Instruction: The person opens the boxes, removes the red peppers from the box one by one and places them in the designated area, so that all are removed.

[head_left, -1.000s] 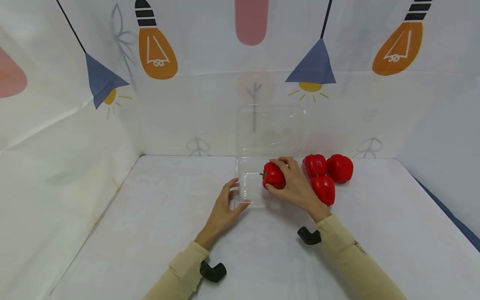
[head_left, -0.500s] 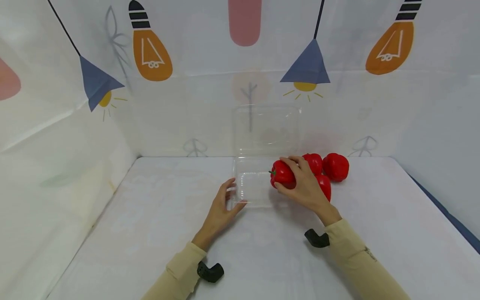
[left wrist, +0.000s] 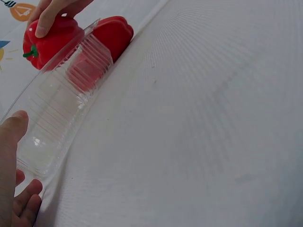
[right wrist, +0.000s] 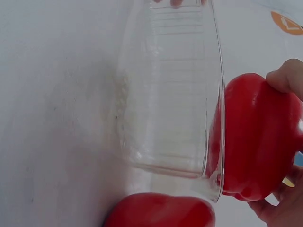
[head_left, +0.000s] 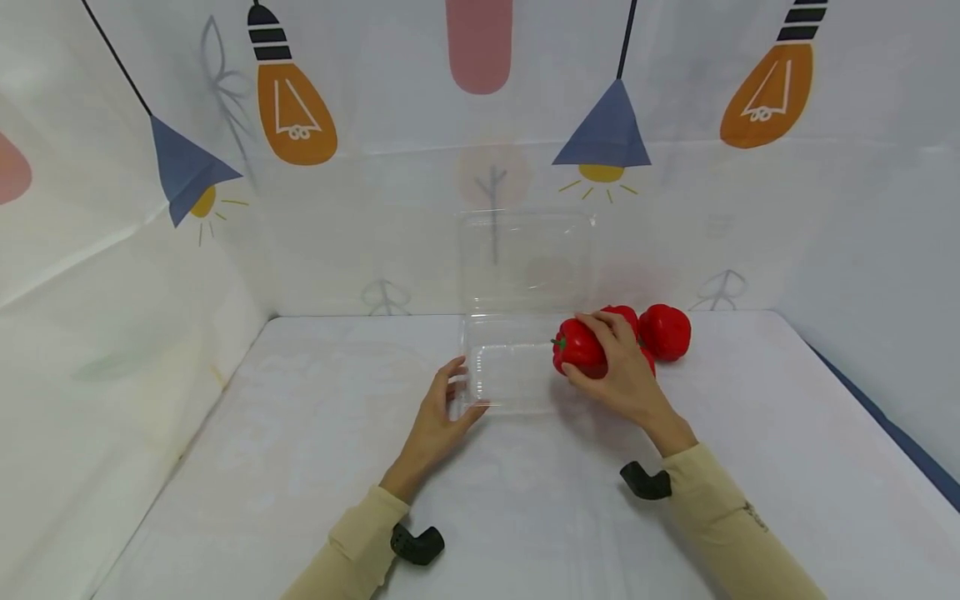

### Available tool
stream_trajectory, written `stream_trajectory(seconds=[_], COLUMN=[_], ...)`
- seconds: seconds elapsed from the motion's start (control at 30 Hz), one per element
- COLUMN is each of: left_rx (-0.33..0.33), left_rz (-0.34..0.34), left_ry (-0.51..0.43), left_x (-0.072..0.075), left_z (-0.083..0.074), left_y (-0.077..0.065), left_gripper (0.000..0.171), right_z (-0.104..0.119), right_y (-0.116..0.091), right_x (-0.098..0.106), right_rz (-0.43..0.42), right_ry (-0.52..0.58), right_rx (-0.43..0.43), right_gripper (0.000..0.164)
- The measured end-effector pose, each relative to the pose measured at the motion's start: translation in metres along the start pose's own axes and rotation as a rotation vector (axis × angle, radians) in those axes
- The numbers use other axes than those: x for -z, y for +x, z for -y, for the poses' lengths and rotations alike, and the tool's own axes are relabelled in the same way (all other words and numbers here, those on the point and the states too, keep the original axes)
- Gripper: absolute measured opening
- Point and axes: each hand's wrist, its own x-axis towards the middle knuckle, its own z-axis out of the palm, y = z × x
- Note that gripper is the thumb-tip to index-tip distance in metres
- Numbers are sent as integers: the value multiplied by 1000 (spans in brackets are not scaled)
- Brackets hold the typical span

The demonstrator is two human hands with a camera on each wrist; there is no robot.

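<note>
My right hand [head_left: 622, 375] grips a red bell pepper [head_left: 573, 346] with a green stem, thumb on the near side and fingers over the top. The pepper is at rim height over the right end of a clear plastic clamshell container [head_left: 506, 375]; in the right wrist view the held bell pepper [right wrist: 255, 137] overlaps the rim. My left hand [head_left: 435, 425] holds the container's front left corner, thumb along the front and fingers at the left side. The clear lid [head_left: 525, 258] stands raised at the back. No pepper shows inside the container.
Right of the container sit more red bell peppers: one at the back right [head_left: 666, 332], and others partly hidden behind my right hand, including a rear pepper [head_left: 626, 315]. A patterned sheet [head_left: 375, 225] backs the white table [head_left: 315, 400]. Black wrist devices [head_left: 417, 546] sit at both cuffs.
My right hand has carried the bell pepper rightward, from over the container's middle to its right end, in front of the other peppers. My left hand stays at the corner; the head view shifted slightly.
</note>
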Motion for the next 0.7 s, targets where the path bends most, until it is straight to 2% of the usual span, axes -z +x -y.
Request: stream_trajectory(seconds=[0.03, 0.13, 0.23, 0.27, 0.37, 0.5, 0.6, 0.7], left_rx=[-8, -7, -5, 3, -6, -10, -11, -11], left_rz=[-4, 1, -1, 3, -5, -8, -7, 0], left_ry=[2, -17, -20, -21, 1, 11, 2, -18], left_x=[0, 3, 3, 3, 0, 0, 1, 4], left_z=[0, -16, -16, -16, -1, -1, -8, -22], left_y=[0, -2, -3, -3, -1, -1, -1, -3], left_gripper=[76, 74, 74, 74, 76, 77, 75, 73], right_z=[-1, -5, -7, -8, -9, -11, -13, -15], right_y=[-1, -2, -4, -5, -6, -8, -9, -10], right_x=[0, 2, 5, 6, 10, 16, 19, 23], right_rz=[-9, -40, -63, -67, -72, -78, -91, -103], right_ry=[7, 20, 22, 20, 19, 34, 38, 40], right_rx=[2, 12, 19, 17, 5, -18, -31, -47], right_gripper=[72, 70, 67, 67, 67, 71, 73, 75])
